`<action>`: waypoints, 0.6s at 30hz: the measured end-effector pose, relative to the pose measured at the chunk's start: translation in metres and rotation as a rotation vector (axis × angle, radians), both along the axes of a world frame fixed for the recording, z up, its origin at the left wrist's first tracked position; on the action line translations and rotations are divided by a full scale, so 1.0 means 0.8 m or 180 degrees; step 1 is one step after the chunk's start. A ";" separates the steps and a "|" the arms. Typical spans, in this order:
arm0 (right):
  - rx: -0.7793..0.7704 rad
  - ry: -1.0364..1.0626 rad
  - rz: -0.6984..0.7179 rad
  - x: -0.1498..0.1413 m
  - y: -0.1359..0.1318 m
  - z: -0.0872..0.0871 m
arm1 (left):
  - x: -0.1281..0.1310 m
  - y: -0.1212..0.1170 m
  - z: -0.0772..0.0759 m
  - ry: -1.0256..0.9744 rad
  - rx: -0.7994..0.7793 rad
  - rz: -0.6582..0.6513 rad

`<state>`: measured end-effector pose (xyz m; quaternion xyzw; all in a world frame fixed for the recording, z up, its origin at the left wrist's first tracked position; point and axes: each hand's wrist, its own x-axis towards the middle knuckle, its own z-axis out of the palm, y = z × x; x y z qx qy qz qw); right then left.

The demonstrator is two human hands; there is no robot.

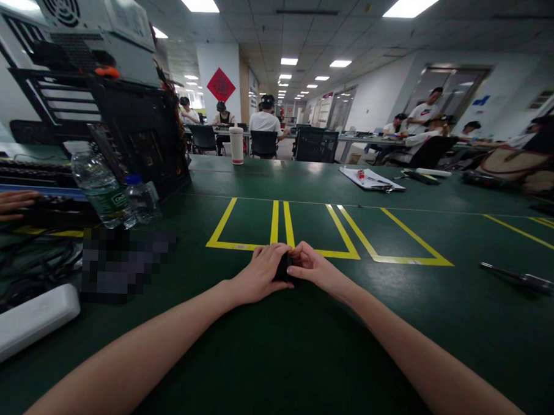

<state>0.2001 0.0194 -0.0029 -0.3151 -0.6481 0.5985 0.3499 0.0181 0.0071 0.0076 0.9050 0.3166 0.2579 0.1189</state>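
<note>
My left hand [267, 271] wraps round a small black object [282, 269] at the middle of the green table [270, 354]. Fingers mostly cover this object, so its kind cannot be told. From the other side, my right hand [313, 269] pinches its edge between thumb and bent fingers. Both hands are just in front of the yellow tape outlines [323, 253]. To the right, apart from my hands, lies a screwdriver-like tool [517, 277] with a thin shaft.
At left stand an open computer case [137, 134], a large water bottle [97, 184] and a smaller bottle [142, 198]. A white power strip [28, 325] lies near cables. Another person's hand [8, 207] reaches in there. Farther back are a cup [236, 146] and a clipboard [370, 180].
</note>
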 end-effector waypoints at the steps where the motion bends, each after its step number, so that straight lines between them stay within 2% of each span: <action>1: 0.0021 0.0070 0.0036 0.000 0.000 0.000 | 0.000 0.000 0.001 0.0007 -0.0009 -0.0017; 9: 0.0027 0.0160 0.0008 -0.002 0.000 -0.004 | -0.004 -0.004 0.012 0.0040 -0.0046 -0.0148; 18: 0.0096 -0.0016 -0.0171 -0.005 -0.008 0.004 | -0.003 0.005 -0.002 0.0044 0.0174 0.0002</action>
